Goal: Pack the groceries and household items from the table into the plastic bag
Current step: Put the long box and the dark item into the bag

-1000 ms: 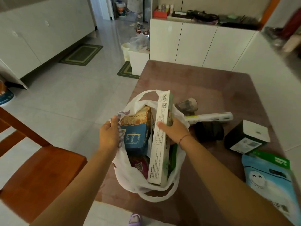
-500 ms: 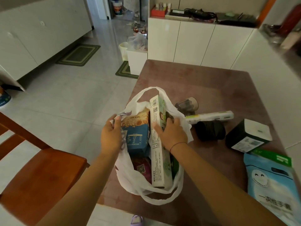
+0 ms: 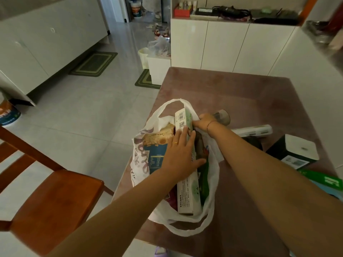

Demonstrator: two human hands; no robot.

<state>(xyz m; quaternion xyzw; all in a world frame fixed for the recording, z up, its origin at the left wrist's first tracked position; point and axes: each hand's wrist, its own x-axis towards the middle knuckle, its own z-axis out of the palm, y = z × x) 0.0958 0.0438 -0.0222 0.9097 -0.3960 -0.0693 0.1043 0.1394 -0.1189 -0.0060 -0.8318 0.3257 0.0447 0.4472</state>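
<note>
The white plastic bag [image 3: 213, 175] stands open at the near left edge of the table [image 3: 241, 93]. A long white and green box [image 3: 187, 197] lies slanted in it beside a blue and yellow snack box [image 3: 157, 145]. My left hand [image 3: 181, 154] rests flat on the long box with its fingers spread. At the bag's far right rim, next to the box's top end, my right hand [image 3: 204, 121] is curled around the plastic.
Right of the bag lie a clear cup [image 3: 223, 117], a long white pack [image 3: 254, 131], a black item [image 3: 255, 142], a black and white box [image 3: 297, 153] and a green and blue pouch [image 3: 326, 180]. A wooden chair [image 3: 50, 201] stands at the left.
My left hand left the bag's left rim and now lies on the long box. My right hand came off the box and took the bag's far right rim. The box sits lower.
</note>
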